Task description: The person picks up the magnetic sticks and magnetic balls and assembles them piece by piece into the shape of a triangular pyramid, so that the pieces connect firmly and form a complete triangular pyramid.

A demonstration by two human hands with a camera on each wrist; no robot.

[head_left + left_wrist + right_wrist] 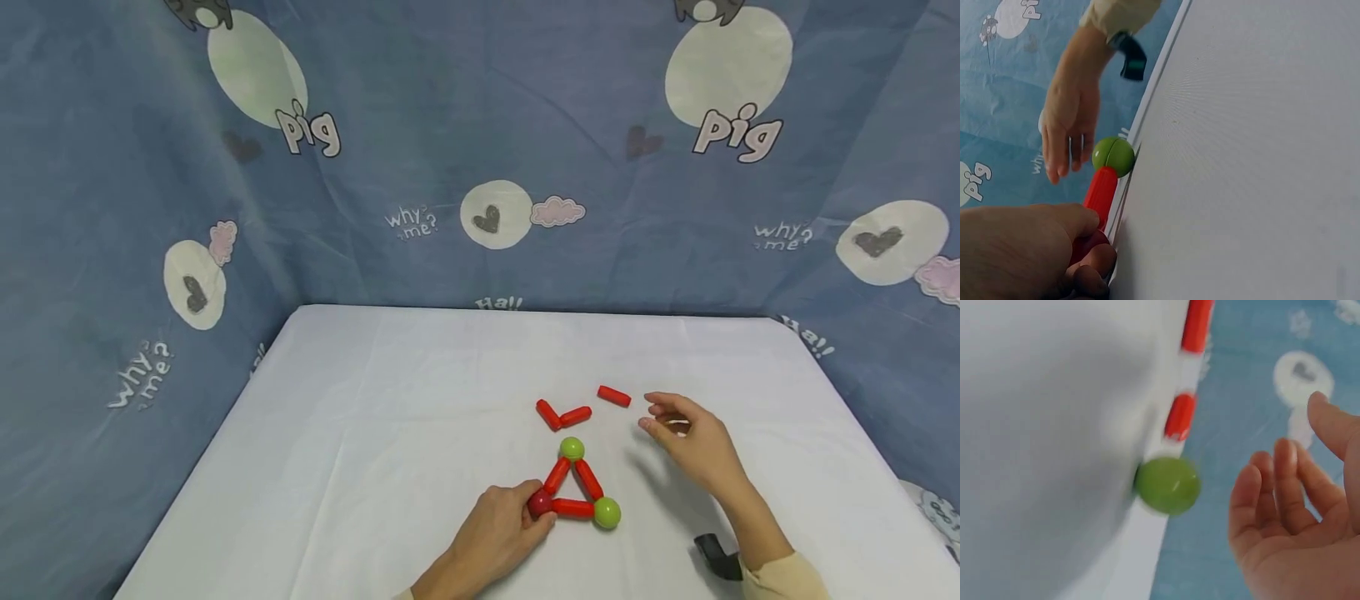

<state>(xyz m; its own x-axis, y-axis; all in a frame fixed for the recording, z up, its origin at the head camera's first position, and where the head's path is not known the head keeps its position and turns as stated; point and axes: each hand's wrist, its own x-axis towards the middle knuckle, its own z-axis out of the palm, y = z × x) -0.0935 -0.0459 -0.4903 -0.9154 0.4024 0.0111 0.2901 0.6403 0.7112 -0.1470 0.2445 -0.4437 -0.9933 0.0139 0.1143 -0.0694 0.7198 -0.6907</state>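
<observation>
Three red rods and three balls form a flat triangle on the table. Between thumb and fingers my left hand [498,527] pinches the dark red ball [540,502] at its left corner. One green ball [572,448] sits at the far corner, another green ball [607,512] at the right. A bottom rod [573,508] joins the red ball to the right green one. My right hand [697,442] hovers right of the triangle, fingers loosely bent, with nothing in it. In the right wrist view, that hand [1297,519] is apart from a green ball [1169,485].
Beyond the triangle, two loose red rods [549,415] touch in a V. A single red rod [614,396] lies farther right, near the right fingertips. White cloth covers the table [420,375]; a blue printed curtain [420,150] hangs behind. A black strap piece [717,557] sits at the right wrist.
</observation>
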